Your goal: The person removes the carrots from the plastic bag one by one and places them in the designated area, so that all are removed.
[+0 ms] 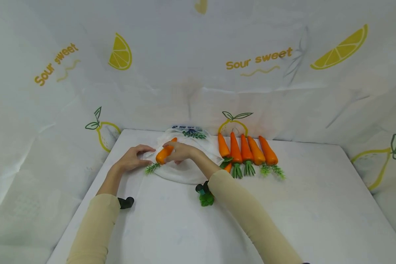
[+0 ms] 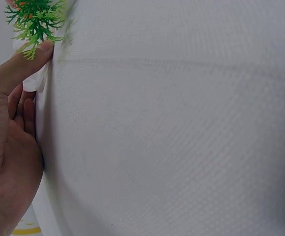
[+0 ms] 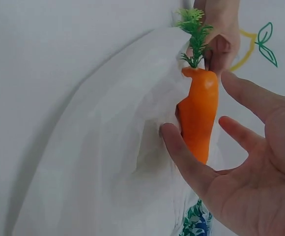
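A white cloth bag (image 1: pixel 181 176) with a blue and green print lies at the back of the table. Over its left part is an orange toy carrot (image 1: pixel 162 155), its green leafy top pointing toward the near left. My right hand (image 1: pixel 179 151) reaches over the carrot; in the right wrist view its fingers (image 3: pixel 189 160) are spread on both sides of the carrot (image 3: pixel 201 115), one fingertip against the white cloth. My left hand (image 1: pixel 132 158) is at the bag's left edge, where the left wrist view shows white cloth (image 2: pixel 33 82) between thumb and curled fingers.
Several orange carrots (image 1: pixel 246 150) with green tops lie in a row right of the bag, one partly hidden under leaves. A green leafy piece (image 1: pixel 206 199) is on the table below my right wrist. A lemon-printed white curtain (image 1: pixel 171 73) hangs behind the table.
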`<state>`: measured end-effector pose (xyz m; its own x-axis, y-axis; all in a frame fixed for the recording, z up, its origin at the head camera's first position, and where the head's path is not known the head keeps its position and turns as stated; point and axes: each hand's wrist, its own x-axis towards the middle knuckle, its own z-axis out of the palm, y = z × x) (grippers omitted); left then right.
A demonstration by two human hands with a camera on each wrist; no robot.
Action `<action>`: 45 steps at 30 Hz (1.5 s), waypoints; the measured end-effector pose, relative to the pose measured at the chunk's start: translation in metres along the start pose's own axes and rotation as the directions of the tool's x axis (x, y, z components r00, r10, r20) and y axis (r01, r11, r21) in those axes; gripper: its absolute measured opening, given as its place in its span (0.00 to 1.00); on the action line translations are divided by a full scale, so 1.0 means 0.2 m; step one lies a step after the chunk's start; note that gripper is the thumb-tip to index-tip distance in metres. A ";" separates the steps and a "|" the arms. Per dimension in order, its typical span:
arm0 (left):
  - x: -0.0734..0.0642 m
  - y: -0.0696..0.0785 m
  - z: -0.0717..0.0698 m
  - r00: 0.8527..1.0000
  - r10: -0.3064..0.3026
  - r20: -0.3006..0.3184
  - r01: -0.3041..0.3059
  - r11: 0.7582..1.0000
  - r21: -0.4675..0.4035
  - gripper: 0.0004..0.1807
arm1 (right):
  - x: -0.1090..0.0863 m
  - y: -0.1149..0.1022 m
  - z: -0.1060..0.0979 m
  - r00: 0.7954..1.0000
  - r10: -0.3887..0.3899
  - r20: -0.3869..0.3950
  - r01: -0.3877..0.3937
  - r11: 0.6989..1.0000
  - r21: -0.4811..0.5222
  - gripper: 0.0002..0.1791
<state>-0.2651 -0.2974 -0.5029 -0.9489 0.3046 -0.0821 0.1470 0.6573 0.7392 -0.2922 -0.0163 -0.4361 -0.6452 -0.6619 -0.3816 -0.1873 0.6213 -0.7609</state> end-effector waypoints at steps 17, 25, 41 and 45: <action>-0.01 -0.01 0.01 1.000 0.028 -0.001 -0.028 0.999 -0.016 0.28 | 0.02 -0.02 0.08 0.997 0.062 -0.049 -0.061 0.998 0.017 0.31; -0.01 0.01 0.01 1.000 0.015 -0.016 -0.015 1.000 -0.015 0.28 | 0.02 0.00 0.08 0.998 0.035 -0.051 -0.036 0.999 -0.011 0.29; 0.00 0.00 0.00 1.000 -0.012 -0.011 0.012 1.000 -0.004 0.28 | -0.06 0.03 -0.06 0.999 -0.035 -0.014 0.037 0.985 0.171 0.31; 0.00 0.00 0.00 1.000 -0.009 -0.007 0.009 1.000 -0.015 0.29 | -0.11 0.04 -0.10 0.999 -0.034 0.017 0.029 0.969 0.244 0.32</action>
<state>-0.2645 -0.2970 -0.5030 -0.9523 0.2935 -0.0839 0.1343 0.6498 0.7481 -0.2947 0.0120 -0.4241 -0.6260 -0.6896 -0.3640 -0.0193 0.4804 -0.8768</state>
